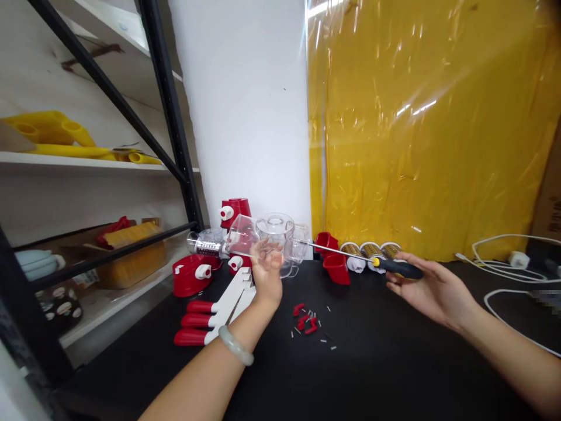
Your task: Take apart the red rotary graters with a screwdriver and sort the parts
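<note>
My left hand (268, 270) is wrapped round a clear plastic housing (275, 225), holding it up above the table. In my right hand (421, 286) is a screwdriver with a dark handle (397, 268) and a yellow collar. Its long shaft (342, 252) points left, and the tip meets the right side of the clear housing, though the exact contact spot is hard to make out. Below the hands, small red plastic parts (307, 323) lie among several small metal pins or screws (323, 341) on the black table.
White crank handles with red grips (197, 320) lie at left, beside red bases (189, 279). Behind stand red hoppers (336, 269) and grater drums (372, 251). White cables (499, 263) run along the right. A shelf rack (166, 117) borders the left.
</note>
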Demonstrator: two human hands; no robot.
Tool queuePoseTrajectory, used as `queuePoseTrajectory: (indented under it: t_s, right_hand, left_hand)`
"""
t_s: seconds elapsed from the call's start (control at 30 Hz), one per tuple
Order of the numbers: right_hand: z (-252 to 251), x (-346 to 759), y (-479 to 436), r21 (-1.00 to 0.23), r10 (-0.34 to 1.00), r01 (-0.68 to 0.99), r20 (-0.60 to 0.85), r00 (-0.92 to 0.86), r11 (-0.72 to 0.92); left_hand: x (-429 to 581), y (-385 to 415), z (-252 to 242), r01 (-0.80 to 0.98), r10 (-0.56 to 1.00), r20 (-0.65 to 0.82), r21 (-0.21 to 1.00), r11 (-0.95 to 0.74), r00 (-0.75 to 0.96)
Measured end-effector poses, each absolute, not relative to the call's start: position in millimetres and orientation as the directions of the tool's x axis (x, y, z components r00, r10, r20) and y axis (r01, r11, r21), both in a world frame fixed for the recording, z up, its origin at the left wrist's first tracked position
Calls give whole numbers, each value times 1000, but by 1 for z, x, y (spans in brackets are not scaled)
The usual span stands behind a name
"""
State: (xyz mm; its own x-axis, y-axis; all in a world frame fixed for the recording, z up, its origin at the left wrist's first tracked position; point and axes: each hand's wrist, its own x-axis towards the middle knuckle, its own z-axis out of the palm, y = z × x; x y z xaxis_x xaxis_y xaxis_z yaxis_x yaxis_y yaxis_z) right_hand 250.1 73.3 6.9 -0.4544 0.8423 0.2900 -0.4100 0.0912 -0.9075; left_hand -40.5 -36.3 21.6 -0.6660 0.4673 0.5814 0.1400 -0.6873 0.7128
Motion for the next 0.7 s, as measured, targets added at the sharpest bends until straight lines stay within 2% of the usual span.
queuePoseTrajectory:
  t_s: [0.07,0.13,0.27,0.4,0.47,0.6,0.7]
  right_hand:
    - [3,246,72,-932,853,-363,190,-485,1]
    - [1,242,70,-940,871,-340,155,-467,-15]
    - [4,244,72,-881,897,-470,256,-360,62]
    - [10,253,77,-811,911,-584,242,-333,1]
    - [9,253,77,-831,903,-557,225,-365,-18]
    - [2,246,75,-924,887,-383,177,-426,1]
    - [1,244,74,-926,876,-363,258,-407,104]
  left_hand:
    - [-42,-36,22,147,461,584,711,-688,-668]
    - [-43,-36,22,155,462,590,711,-686,-662]
    - [-42,-36,20,149,472,583,719,-679,-662]
    - [-40,-37,20,125,491,581,719,-684,-649]
    - [-39,-37,20,125,490,580,718,-684,-651]
    - [-41,-34,20,103,487,564,717,-689,-667]
    - [-44,-32,20,65,496,548,712,-699,-674]
